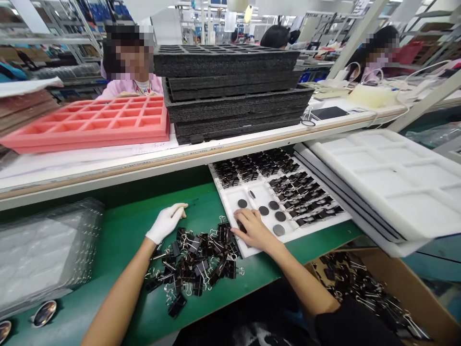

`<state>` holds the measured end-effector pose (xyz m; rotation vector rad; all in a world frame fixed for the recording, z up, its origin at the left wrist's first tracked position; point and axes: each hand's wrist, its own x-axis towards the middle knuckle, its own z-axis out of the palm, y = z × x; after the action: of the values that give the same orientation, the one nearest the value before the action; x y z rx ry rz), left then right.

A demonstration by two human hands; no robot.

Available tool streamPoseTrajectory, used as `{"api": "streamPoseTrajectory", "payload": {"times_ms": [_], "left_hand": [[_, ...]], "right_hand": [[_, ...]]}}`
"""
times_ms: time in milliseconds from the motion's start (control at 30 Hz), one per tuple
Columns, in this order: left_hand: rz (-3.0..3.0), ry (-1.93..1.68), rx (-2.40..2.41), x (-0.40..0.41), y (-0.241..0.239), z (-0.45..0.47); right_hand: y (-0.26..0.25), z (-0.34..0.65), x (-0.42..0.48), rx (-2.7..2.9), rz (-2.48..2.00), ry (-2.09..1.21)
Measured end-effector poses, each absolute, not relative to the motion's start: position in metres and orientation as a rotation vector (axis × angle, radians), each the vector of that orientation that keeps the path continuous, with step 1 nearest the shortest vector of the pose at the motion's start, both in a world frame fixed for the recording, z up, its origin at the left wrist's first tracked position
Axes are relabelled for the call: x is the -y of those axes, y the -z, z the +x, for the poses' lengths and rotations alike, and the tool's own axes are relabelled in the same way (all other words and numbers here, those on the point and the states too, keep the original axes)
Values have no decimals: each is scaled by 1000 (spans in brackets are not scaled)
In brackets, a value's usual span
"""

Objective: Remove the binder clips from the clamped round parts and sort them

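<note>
My left hand (pixel 166 223), in a white glove, hovers over the green tabletop just left of a heap of black binder clips (pixel 201 259). Its fingers are loosely stretched out, and nothing shows in them. My bare right hand (pixel 255 229) reaches into the white foam tray (pixel 226 197), fingers and thumb curved around a dark round disc (pixel 242 225) that they partly hide. Several other round black discs (pixel 264 210) lie in the tray by this hand. Rows of binder clips (pixel 306 197) fill the tray's far and right parts.
Clear plastic trays (pixel 46 254) are stacked at left, near a round reflective piece (pixel 45 313). White foam trays (pixel 389 182) lean at right above a cardboard box (pixel 414 283) of binder clips. The shelf ahead holds a red tray (pixel 97 117) and black foam trays (pixel 234 105); a person sits behind.
</note>
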<state>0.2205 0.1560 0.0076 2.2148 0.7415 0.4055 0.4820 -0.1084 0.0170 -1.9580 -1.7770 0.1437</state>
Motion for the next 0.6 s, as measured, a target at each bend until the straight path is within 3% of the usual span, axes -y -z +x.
{"api": "streamPoseTrajectory", "payload": {"times_ms": [100, 300, 600], "left_hand": [[2237, -420, -742, -156, -8, 220], [2215, -422, -739, -159, -5, 220], [1993, -633, -863, -145, -6, 210]], "right_hand": [[-13, 478, 105, 1740, -1947, -190], [-12, 520, 94, 1220, -2054, 56], [22, 578, 80, 1550, -2211, 96]]}}
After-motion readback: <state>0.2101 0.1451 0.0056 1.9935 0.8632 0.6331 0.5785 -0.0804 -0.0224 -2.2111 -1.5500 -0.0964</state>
